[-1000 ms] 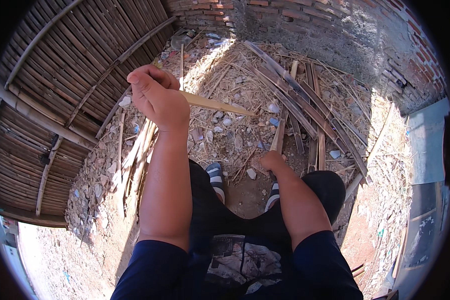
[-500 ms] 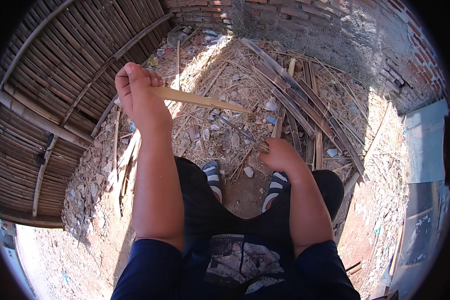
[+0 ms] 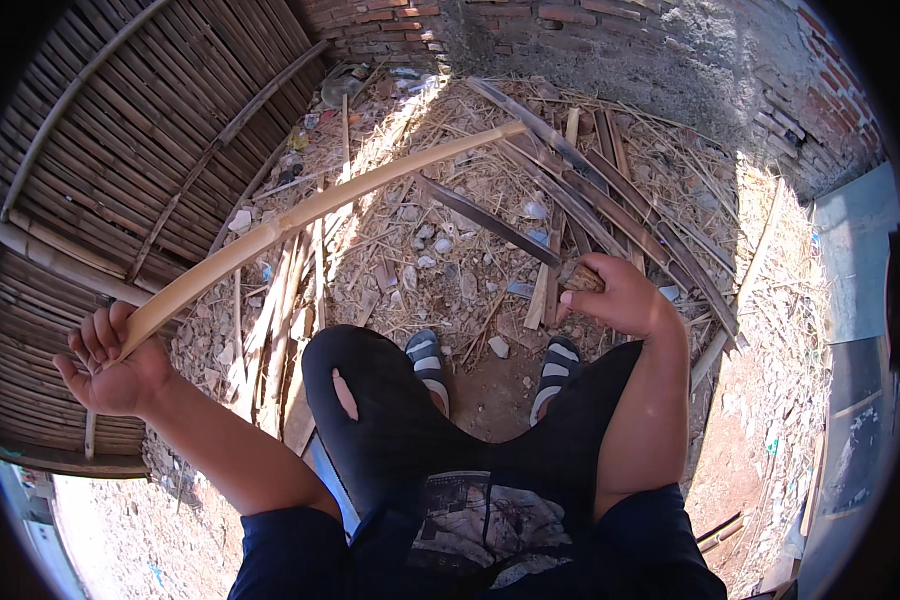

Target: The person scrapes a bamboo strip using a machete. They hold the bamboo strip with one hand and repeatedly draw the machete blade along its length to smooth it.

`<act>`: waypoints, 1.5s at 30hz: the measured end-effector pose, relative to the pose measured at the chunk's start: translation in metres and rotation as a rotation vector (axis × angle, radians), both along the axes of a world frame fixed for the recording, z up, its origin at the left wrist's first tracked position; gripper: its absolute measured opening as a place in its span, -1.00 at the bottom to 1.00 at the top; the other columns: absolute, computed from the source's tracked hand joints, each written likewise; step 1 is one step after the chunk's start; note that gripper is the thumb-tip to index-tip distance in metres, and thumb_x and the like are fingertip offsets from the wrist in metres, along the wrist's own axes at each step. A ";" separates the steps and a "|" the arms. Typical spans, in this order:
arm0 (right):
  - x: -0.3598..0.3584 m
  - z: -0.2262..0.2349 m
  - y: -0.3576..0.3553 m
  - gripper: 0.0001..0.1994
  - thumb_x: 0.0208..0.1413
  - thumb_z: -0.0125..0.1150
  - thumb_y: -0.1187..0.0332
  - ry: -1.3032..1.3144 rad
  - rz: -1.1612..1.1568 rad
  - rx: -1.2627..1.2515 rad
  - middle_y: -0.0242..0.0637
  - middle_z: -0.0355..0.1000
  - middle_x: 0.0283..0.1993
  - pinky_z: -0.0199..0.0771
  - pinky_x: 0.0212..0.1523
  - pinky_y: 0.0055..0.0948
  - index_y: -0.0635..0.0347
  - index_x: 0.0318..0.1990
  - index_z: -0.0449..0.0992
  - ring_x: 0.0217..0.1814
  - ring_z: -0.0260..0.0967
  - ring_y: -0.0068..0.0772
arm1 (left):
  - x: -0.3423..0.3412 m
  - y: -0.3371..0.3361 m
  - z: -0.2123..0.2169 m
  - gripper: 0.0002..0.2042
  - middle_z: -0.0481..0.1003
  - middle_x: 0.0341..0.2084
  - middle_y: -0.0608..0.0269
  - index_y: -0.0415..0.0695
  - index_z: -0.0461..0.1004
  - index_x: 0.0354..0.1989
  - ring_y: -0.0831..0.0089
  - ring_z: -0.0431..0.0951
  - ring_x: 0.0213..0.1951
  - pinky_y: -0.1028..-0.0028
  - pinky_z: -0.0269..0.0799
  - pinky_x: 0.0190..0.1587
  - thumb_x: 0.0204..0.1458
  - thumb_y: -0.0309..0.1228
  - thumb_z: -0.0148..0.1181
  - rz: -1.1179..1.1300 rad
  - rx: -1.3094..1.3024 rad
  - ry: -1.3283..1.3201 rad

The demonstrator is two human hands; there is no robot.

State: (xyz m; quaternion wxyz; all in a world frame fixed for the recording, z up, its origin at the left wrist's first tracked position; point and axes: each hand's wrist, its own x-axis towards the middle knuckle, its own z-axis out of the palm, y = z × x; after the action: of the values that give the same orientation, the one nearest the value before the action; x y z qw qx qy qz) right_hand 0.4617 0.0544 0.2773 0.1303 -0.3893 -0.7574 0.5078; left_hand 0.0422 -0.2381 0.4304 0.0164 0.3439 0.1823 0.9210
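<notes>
At the left, my left hand (image 3: 120, 365) grips the near end of a long, pale bamboo strip (image 3: 280, 228). The strip slants up and away to the right, its far end over the pile of dark strips. My right hand (image 3: 620, 295) is closed round the wooden handle of a machete (image 3: 495, 222). Its dark blade points to the upper left, below the bamboo strip and apart from it.
Dark split bamboo (image 3: 610, 215) lies heaped at the far right below a brick wall (image 3: 610, 40). Pale strips (image 3: 275, 330) lie by my left knee. A bamboo slat wall (image 3: 100, 140) stands at the left. Rubble and straw cover the ground round my sandalled feet (image 3: 425, 362).
My left hand has swung left and nearer, showing the bamboo strip at full length. My right hand has shifted right, and the machete blade now shows broadside rather than edge-on.
</notes>
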 end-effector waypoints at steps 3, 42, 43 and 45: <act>0.004 0.008 -0.001 -0.60 0.10 0.35 0.26 0.119 -0.057 -0.148 -0.35 0.47 -0.42 0.38 -0.47 -0.52 0.29 0.02 0.46 -0.49 0.39 -0.59 | -0.021 -0.047 -0.012 -0.73 0.07 -0.72 0.43 -0.06 0.23 -0.49 0.55 0.08 -0.68 0.48 0.02 -0.50 0.19 -0.21 0.00 0.029 0.081 -0.065; -0.094 -0.102 -0.010 -0.67 0.13 0.33 0.23 0.317 -0.607 -0.373 -0.28 0.46 -0.42 0.40 -0.57 -0.48 0.27 -0.12 0.41 -0.55 0.39 -0.52 | 0.031 0.023 -0.071 -0.61 0.15 -0.67 0.47 -0.11 0.48 -0.34 0.63 0.13 -0.59 0.56 0.05 -0.45 0.28 -0.05 -0.07 -0.162 -0.235 0.095; -0.096 -0.103 -0.011 -0.64 0.11 0.34 0.21 0.279 -0.581 -0.355 -0.27 0.47 -0.40 0.41 -0.56 -0.48 0.28 -0.09 0.42 -0.53 0.41 -0.51 | 0.031 0.029 -0.070 -0.64 0.15 -0.68 0.48 -0.09 0.49 -0.34 0.64 0.12 -0.59 0.56 0.04 -0.46 0.28 -0.07 -0.06 -0.223 -0.222 0.124; -0.101 -0.110 -0.010 -0.56 0.09 0.36 0.17 0.201 -0.548 -0.296 -0.20 0.49 -0.37 0.46 -0.50 -0.42 0.34 -0.04 0.42 -0.49 0.46 -0.40 | 0.026 0.035 -0.066 -0.65 0.14 -0.68 0.48 -0.07 0.45 -0.38 0.64 0.11 -0.61 0.57 0.02 -0.48 0.29 -0.07 -0.07 -0.246 -0.243 0.102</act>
State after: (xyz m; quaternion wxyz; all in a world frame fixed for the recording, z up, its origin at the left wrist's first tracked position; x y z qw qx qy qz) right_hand 0.3607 0.0443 0.1671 0.2783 -0.5412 -0.5257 0.5944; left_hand 0.0679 -0.2032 0.3643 0.1611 0.4051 0.2496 0.8647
